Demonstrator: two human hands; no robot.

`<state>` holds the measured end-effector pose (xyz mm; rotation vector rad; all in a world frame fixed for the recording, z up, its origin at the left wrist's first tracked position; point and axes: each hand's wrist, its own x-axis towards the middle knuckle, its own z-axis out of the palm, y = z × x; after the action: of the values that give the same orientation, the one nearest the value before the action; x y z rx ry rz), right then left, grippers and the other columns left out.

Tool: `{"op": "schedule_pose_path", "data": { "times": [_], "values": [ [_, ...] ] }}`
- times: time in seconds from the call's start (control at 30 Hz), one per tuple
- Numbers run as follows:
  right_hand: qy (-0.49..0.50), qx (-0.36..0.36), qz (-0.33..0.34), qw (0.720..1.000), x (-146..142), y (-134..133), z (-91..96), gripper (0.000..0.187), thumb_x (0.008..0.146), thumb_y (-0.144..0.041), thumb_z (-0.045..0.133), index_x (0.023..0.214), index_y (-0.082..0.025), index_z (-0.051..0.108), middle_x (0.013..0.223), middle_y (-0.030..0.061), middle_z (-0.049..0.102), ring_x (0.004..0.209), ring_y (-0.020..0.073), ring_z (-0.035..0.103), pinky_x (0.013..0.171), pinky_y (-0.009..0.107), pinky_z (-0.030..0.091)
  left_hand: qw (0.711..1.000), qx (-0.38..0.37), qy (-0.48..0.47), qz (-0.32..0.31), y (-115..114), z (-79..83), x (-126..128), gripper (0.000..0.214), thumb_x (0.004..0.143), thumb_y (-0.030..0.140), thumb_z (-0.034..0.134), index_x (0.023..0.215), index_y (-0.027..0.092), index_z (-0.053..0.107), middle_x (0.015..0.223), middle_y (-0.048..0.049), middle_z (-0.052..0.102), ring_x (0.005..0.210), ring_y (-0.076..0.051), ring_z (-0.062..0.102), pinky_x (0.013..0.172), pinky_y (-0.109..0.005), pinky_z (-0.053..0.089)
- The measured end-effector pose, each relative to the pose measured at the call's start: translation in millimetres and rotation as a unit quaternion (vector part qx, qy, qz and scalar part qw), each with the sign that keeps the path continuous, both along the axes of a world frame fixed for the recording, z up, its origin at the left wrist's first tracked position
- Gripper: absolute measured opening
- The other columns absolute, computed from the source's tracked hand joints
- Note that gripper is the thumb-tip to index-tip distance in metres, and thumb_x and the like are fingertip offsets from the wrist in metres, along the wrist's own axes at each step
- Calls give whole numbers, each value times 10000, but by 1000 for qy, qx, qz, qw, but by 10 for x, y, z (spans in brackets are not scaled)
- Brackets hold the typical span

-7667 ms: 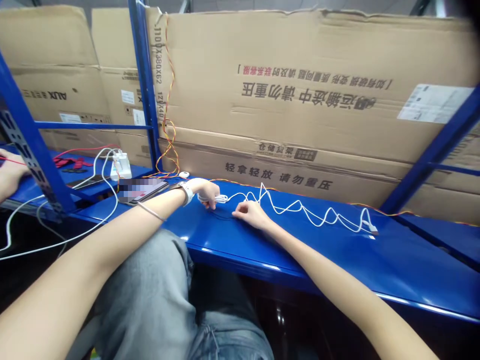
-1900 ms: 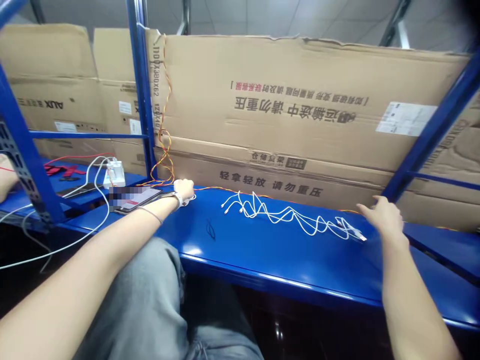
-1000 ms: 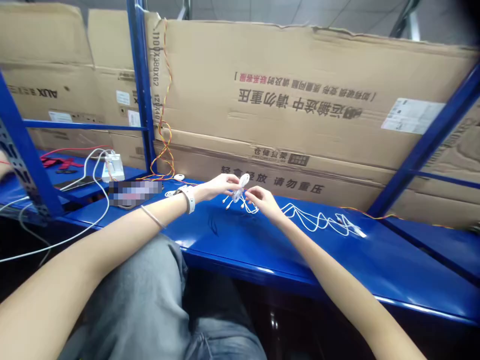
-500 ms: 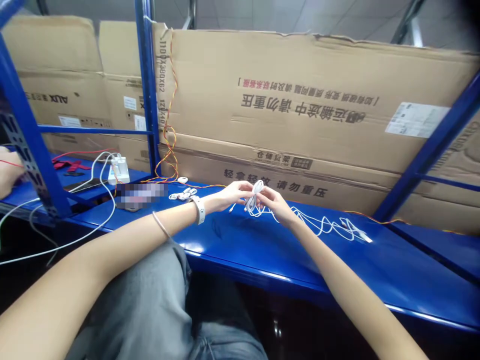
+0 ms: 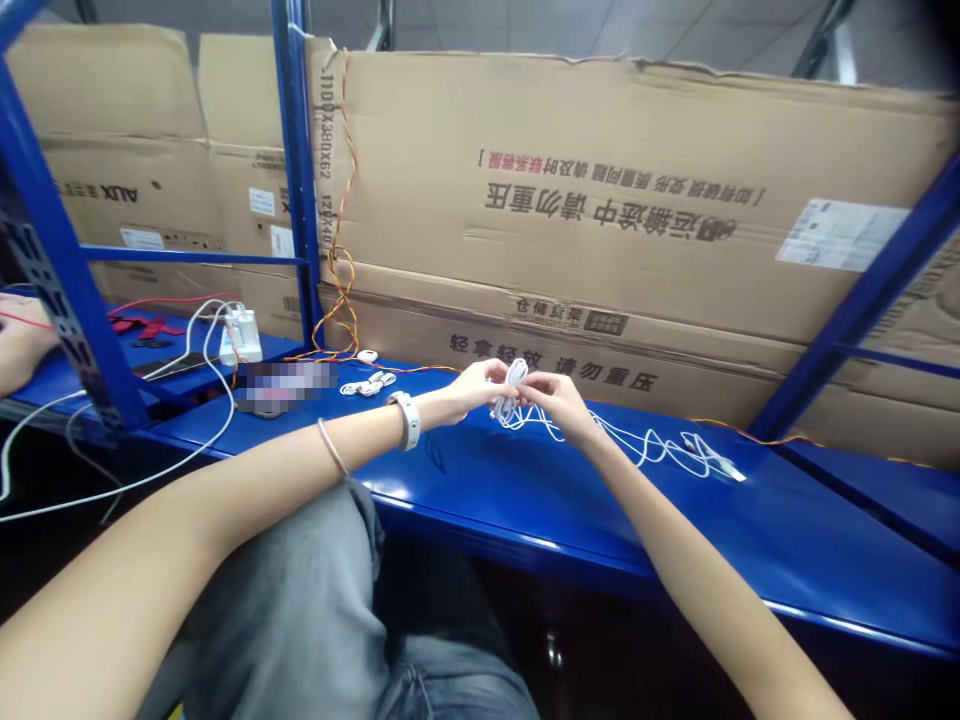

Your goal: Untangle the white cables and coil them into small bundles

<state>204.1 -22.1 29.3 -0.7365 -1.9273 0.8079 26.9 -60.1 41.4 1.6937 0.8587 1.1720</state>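
Note:
A long white cable [image 5: 637, 445] trails in loops across the blue shelf [image 5: 570, 520], its plug end lying at the right. Its left end is gathered into a small coil [image 5: 513, 386] lifted above the shelf. My left hand [image 5: 474, 387] pinches the coil from the left; a white watch and a thin bangle sit on that wrist. From the right, my right hand [image 5: 556, 402] closes its fingers on the same coil. A second small bundled white cable [image 5: 367, 385] lies on the shelf left of my hands.
Large cardboard boxes [image 5: 600, 220] stand behind the shelf. A blue upright post [image 5: 298, 170] carries a twisted red-yellow wire. A blurred phone [image 5: 285, 385], a white charger [image 5: 241, 335] and white leads lie at left. Another person's hand [image 5: 22, 340] rests at the far left.
My right hand came back from the cable's far end to its left end. Both hands lifted that end and gathered it into a coil. A finished bundle now lies left of my hands.

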Motion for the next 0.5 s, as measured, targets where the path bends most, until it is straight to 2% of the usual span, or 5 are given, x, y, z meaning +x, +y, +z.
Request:
{"op": "schedule_pose_path", "data": {
  "times": [0.13,0.23,0.4,0.5],
  "values": [
    [-62,114,-91,987,-100,-31,-38,242,743,-399,642,707,-162,670,689,58,692,643,194,611,615,299,447,999,-17,7,42,-30,10,69,177,673,187,680,749,157,523,663,18,540,588,-89,499,543,-214,377],
    [-75,169,-149,971,-134,-20,-52,208,761,-361,607,695,-172,661,686,59,691,629,184,602,627,298,452,998,-11,-3,56,-20,28,116,164,673,127,640,679,172,482,609,25,503,558,-89,479,539,-223,371],
    [-72,189,-271,941,64,126,-51,139,734,-269,564,675,-172,643,678,65,685,645,198,619,678,317,459,982,-18,-37,182,86,117,21,203,739,151,633,650,188,455,510,39,460,471,-87,434,504,-244,337],
    [-65,174,-318,930,191,175,-37,135,730,-260,555,674,-173,641,691,68,687,674,211,632,704,325,459,976,-35,-65,206,166,151,-151,292,745,197,694,652,198,417,463,67,404,430,-68,391,467,-225,305]
  ]
}}
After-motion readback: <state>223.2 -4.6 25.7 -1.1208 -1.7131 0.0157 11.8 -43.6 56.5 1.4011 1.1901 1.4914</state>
